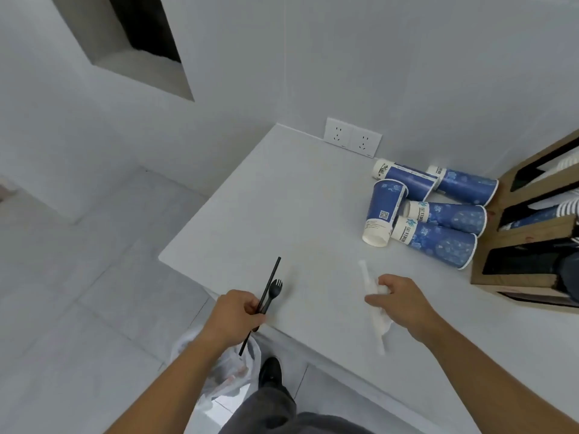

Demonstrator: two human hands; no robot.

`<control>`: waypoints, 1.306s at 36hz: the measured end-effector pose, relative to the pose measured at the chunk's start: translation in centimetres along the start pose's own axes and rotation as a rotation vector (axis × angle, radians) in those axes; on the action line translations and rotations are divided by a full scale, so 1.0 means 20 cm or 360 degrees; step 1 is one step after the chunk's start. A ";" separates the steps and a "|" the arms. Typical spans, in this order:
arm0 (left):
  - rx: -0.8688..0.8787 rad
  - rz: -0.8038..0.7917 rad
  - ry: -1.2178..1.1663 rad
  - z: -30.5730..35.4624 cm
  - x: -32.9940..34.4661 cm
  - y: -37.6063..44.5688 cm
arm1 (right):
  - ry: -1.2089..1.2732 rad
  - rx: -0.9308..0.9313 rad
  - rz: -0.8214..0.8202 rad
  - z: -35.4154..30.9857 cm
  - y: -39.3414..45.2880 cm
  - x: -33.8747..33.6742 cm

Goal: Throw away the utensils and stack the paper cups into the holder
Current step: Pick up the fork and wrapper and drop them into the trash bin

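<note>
Left hand [233,314] clamps black fork [273,292] and black straw [266,296] at table [282,198] edge; right hand [402,300] closes on white wrapped utensils [374,303] near paper cups [432,211].

Five blue paper cups [429,211] at right of centre. One black straw [268,285] and one black fork [273,292] at lower centre. Two wall sockets [352,137] above centre. One cardboard holder [529,242] at the right edge.
</note>
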State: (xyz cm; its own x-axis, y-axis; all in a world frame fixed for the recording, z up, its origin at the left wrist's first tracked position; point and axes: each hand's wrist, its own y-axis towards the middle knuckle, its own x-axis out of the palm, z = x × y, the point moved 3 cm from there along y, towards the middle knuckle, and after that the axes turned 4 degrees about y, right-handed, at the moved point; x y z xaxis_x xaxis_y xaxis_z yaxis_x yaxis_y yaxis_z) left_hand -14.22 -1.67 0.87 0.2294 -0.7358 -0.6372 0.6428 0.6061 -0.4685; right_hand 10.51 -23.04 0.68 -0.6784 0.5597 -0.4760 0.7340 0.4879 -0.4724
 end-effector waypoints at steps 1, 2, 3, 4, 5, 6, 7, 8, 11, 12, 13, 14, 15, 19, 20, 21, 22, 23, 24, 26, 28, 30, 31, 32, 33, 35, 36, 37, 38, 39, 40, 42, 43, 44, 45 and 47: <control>-0.0042 0.0027 -0.0014 -0.02 0.01 -0.05 | 0.0011 0.0000 -0.0048 0.00 -0.01 0.02; -0.0076 0.0050 -0.0028 -0.04 0.03 -0.09 | 0.0040 0.0005 -0.0087 0.00 -0.01 0.04; -0.0115 0.0088 -0.0041 -0.07 0.04 -0.14 | 0.0062 0.0008 -0.0135 0.01 -0.01 0.06; -0.0155 0.0126 -0.0062 -0.10 0.04 -0.18 | 0.0071 0.0009 -0.0179 0.01 -0.02 0.09; -0.0203 0.0160 -0.0089 -0.13 0.06 -0.23 | 0.0068 0.0006 -0.0225 0.01 -0.03 0.12; -0.0245 0.0185 -0.0109 -0.16 0.06 -0.27 | 0.0071 0.0000 -0.0265 0.00 -0.04 0.15; -0.0294 0.0202 -0.0116 -0.19 0.07 -0.33 | 0.0075 -0.0014 -0.0311 -0.01 -0.05 0.18; -0.0343 0.0213 -0.0116 -0.23 0.08 -0.39 | 0.0069 -0.0028 -0.0357 -0.01 -0.08 0.22; -0.0424 0.0219 -0.0154 -0.33 0.09 -0.52 | 0.0085 -0.0048 -0.0449 -0.03 -0.14 0.32; -0.0458 0.0241 -0.0174 -0.36 0.08 -0.57 | 0.0086 -0.0059 -0.0475 -0.04 -0.16 0.35; -0.0492 0.0270 -0.0189 -0.39 0.08 -0.60 | 0.0081 -0.0069 -0.0493 -0.04 -0.17 0.38; -0.0539 0.0298 -0.0216 -0.43 0.07 -0.64 | 0.0063 -0.0084 -0.0522 -0.05 -0.19 0.43; -0.0573 0.0321 -0.0254 -0.46 0.07 -0.68 | 0.0047 -0.0096 -0.0545 -0.06 -0.21 0.46; -0.0677 0.0413 -0.0365 -0.64 0.05 -0.82 | -0.0009 -0.0121 -0.0639 -0.09 -0.29 0.64; -0.0692 0.0420 -0.0388 -0.66 0.05 -0.84 | -0.0019 -0.0122 -0.0640 -0.09 -0.30 0.66; -0.0709 0.0436 -0.0411 -0.69 0.05 -0.86 | -0.0031 -0.0119 -0.0644 -0.10 -0.30 0.68; -0.0732 0.0448 -0.0446 -0.73 0.05 -0.88 | -0.0046 -0.0122 -0.0656 -0.10 -0.32 0.71; -0.0759 0.0462 -0.0479 -0.79 0.03 -0.92 | -0.0065 -0.0122 -0.0681 -0.12 -0.34 0.77; -0.0779 0.0473 -0.0501 -0.85 0.01 -0.95 | -0.0075 -0.0118 -0.0700 -0.14 -0.37 0.83; -0.0812 0.0487 -0.0528 -0.96 -0.03 -1.00 | -0.0095 -0.0110 -0.0718 -0.16 -0.41 0.94; -0.0838 0.0497 -0.0561 -1.05 -0.07 -1.05 | -0.0115 -0.0105 -0.0722 -0.19 -0.46 1.03; -0.0864 0.0512 -0.0592 -1.17 -0.11 -1.09 | -0.0174 -0.0114 -0.0736 -0.22 -0.51 1.15; -0.0866 0.0516 -0.0608 -1.21 -0.12 -1.11 | -0.0198 -0.0123 -0.0740 -0.24 -0.53 1.19; -0.0875 0.0515 -0.0632 -1.26 -0.13 -1.12 | -0.0224 -0.0140 -0.0750 -0.27 -0.56 1.24; -0.0886 0.0516 -0.0654 -1.32 -0.15 -1.13 | -0.0252 -0.0151 -0.0758 -0.29 -0.58 1.30; -0.0893 0.0507 -0.0683 -1.40 -0.17 -1.14 | -0.0274 -0.0175 -0.0754 -0.33 -0.61 1.38; -0.0897 0.0498 -0.0691 -1.46 -0.19 -1.14 | -0.0284 -0.0185 -0.0745 -0.35 -0.62 1.43; -0.0897 0.0495 -0.0702 -1.49 -0.20 -1.14 | -0.0289 -0.0192 -0.0735 -0.36 -0.63 1.46; -0.0898 0.0495 -0.0720 -1.51 -0.20 -1.14 | -0.0294 -0.0198 -0.0734 -0.36 -0.64 1.48; -0.0902 0.0491 -0.0739 -1.54 -0.21 -1.14 | -0.0314 -0.0202 -0.0738 -0.37 -0.65 1.50; -0.0912 0.0469 -0.0759 -1.59 -0.22 -1.13 | -0.0341 -0.0194 -0.0738 -0.36 -0.64 1.55; -0.0906 0.0431 -0.0773 -1.63 -0.22 -1.11 | -0.0359 -0.0176 -0.0726 -0.36 -0.65 1.58; -0.0906 0.0417 -0.0779 -1.65 -0.22 -1.10 | -0.0363 -0.0164 -0.0721 -0.36 -0.65 1.60; -0.0910 0.0403 -0.0783 -1.67 -0.22 -1.09 | -0.0366 -0.0150 -0.0714 -0.35 -0.63 1.62; -0.0920 0.0382 -0.0792 -1.70 -0.22 -1.07 | -0.0379 -0.0126 -0.0705 -0.34 -0.61 1.64; -0.0937 0.0351 -0.0805 -1.73 -0.21 -1.05 | -0.0397 -0.0072 -0.0697 -0.32 -0.59 1.67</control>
State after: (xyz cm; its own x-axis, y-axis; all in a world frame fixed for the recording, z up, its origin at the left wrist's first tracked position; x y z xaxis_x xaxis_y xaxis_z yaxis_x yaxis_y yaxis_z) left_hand -53.93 -0.85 -7.90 0.6997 -0.5427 -0.4647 0.0858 0.7095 -0.6994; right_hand -20.62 -5.75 -4.95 -0.9060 0.1214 -0.4055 0.3756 0.6726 -0.6377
